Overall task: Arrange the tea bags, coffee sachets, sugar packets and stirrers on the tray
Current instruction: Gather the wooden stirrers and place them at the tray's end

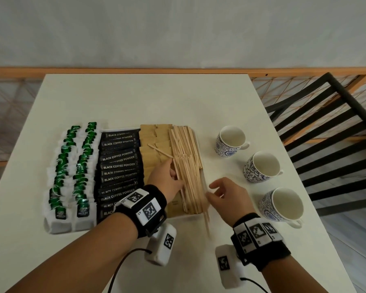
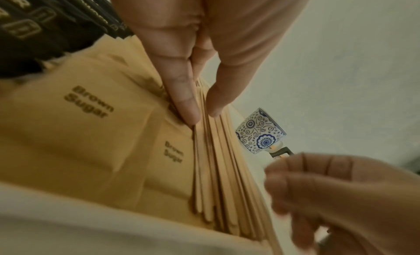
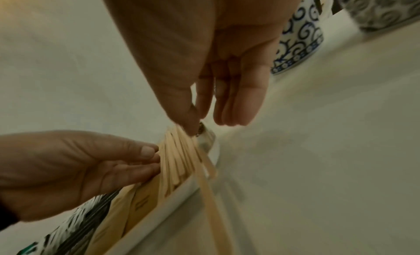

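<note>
Three patterned cups [image 1: 232, 141] stand right of the tray [image 1: 195, 136]. Left hand [image 1: 166, 180] presses the stirrers [image 1: 187, 166], fingers straight; right hand [image 1: 226, 195] hovers relaxed, empty. Tray mostly hidden; stirrers too many to count.

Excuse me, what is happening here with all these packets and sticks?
A person is tidying a drinks tray. The left hand presses the stirrers together; the right hand hovers open beside them. A few stirrers stick out over the near edge, and one lies across the sugar packets. Tea bags and coffee sachets are already in rows.
</note>
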A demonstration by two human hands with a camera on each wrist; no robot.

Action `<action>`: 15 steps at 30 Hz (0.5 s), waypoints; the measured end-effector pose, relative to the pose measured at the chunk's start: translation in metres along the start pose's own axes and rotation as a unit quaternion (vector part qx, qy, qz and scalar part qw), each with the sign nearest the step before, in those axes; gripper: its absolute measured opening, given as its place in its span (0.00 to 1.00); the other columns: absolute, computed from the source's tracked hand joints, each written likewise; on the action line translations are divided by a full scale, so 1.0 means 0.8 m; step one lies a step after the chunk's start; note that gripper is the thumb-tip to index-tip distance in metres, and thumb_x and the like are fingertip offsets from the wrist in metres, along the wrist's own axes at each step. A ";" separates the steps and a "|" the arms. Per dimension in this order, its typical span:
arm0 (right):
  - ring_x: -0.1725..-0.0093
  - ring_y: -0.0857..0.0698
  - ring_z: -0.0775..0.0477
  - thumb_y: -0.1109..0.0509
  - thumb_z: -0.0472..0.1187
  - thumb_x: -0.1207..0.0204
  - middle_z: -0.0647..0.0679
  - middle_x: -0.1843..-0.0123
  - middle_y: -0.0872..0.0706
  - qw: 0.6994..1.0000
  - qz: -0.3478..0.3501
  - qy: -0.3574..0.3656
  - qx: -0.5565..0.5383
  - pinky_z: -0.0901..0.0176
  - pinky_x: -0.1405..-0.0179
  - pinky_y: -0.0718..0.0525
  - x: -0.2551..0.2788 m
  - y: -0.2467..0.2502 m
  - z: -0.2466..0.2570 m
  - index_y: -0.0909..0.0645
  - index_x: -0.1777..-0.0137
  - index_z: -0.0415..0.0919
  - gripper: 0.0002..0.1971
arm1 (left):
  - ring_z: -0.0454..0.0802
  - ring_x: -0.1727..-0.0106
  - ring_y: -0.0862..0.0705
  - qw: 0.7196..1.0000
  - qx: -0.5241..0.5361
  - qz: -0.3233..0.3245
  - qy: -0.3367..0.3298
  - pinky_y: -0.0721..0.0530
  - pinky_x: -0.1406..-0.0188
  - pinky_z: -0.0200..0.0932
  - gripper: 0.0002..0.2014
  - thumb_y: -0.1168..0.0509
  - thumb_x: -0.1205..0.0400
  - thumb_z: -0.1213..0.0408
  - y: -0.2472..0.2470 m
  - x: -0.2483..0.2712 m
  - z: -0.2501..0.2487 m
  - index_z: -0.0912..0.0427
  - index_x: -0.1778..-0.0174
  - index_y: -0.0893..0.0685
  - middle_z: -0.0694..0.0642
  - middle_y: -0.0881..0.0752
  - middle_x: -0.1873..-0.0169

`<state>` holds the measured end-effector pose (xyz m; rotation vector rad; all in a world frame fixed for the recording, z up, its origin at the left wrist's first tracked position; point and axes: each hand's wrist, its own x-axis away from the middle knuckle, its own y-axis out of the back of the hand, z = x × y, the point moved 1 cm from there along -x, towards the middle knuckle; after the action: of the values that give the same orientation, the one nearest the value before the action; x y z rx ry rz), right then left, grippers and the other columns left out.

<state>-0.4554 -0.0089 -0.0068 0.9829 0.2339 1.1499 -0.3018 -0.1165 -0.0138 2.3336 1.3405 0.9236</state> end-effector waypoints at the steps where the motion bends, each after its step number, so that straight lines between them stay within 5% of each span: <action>1: 0.63 0.18 0.61 0.25 0.51 0.30 0.57 0.63 0.16 1.000 0.026 -0.017 0.004 0.70 0.68 0.26 0.005 0.000 -0.004 0.20 0.53 0.54 0.09 | 0.49 0.50 0.19 1.000 -0.001 -0.004 -0.001 0.16 0.47 0.46 0.30 0.29 0.23 0.67 0.001 0.000 -0.001 0.52 0.26 0.30 0.49 0.22 0.51; 6: 0.63 0.17 0.64 0.19 0.53 0.38 0.57 0.64 0.14 0.996 0.075 -0.053 -0.006 0.72 0.68 0.25 0.017 -0.013 -0.012 0.22 0.56 0.55 0.16 | 0.46 0.51 0.23 1.000 -0.012 -0.009 0.003 0.16 0.46 0.44 0.34 0.29 0.23 0.69 -0.005 -0.001 -0.004 0.52 0.22 0.34 0.48 0.26 0.52; 11: 0.66 0.14 0.53 0.18 0.45 0.39 0.51 0.64 0.12 0.992 0.083 -0.077 -0.046 0.55 0.62 0.12 0.018 -0.016 -0.015 0.26 0.57 0.54 0.18 | 0.45 0.52 0.24 1.000 -0.010 -0.011 0.001 0.20 0.52 0.39 0.35 0.29 0.23 0.68 -0.006 0.001 -0.003 0.52 0.21 0.35 0.48 0.26 0.51; 15: 0.69 0.12 0.55 0.20 0.39 0.36 0.49 0.66 0.11 0.992 0.083 -0.071 -0.070 0.56 0.64 0.11 0.023 -0.008 -0.018 0.25 0.55 0.52 0.17 | 0.46 0.51 0.22 1.000 -0.005 -0.014 -0.003 0.18 0.49 0.42 0.30 0.31 0.22 0.68 0.001 0.000 -0.004 0.52 0.24 0.32 0.49 0.24 0.52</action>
<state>-0.4519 0.0138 -0.0141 0.9685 -0.0434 1.2243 -0.3031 -0.1169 -0.0110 2.3014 1.3597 0.9130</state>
